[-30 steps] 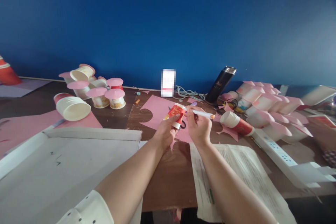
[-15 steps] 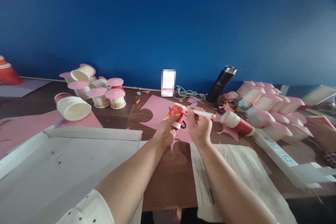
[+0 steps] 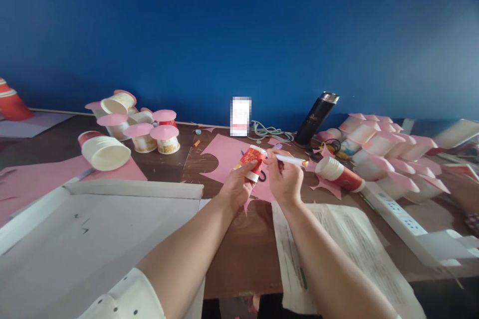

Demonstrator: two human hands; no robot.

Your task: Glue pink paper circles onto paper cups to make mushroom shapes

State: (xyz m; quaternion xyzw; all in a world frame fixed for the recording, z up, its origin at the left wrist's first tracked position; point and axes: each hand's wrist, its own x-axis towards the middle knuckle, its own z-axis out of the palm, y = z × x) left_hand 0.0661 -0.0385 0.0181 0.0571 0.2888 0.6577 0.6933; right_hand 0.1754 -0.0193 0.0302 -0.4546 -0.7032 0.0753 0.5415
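A red and white paper cup (image 3: 252,160) lies tilted on its side in my left hand (image 3: 238,188), whose fingers and thumb are wrapped round it. My right hand (image 3: 286,175) grips a white marker (image 3: 290,160), with its tip end close to the rim or base of the cup. Whether the tip touches the cup is hard to tell. Under both hands lies pink paper (image 3: 220,152) with round pieces cut out of it. The dark loop of a scissors handle (image 3: 262,175) shows between the hands.
Cups with pink paper tops stand at left (image 3: 165,140) and right (image 3: 389,143). Stacked cups (image 3: 339,174) lie by a power strip (image 3: 396,209). A black flask (image 3: 316,118) stands behind. A white tray (image 3: 134,190) is front left. Another person's hand (image 3: 458,187) is far right.
Both hands, the cup and the marker hold nearly the same pose. The whole view has shifted very slightly.
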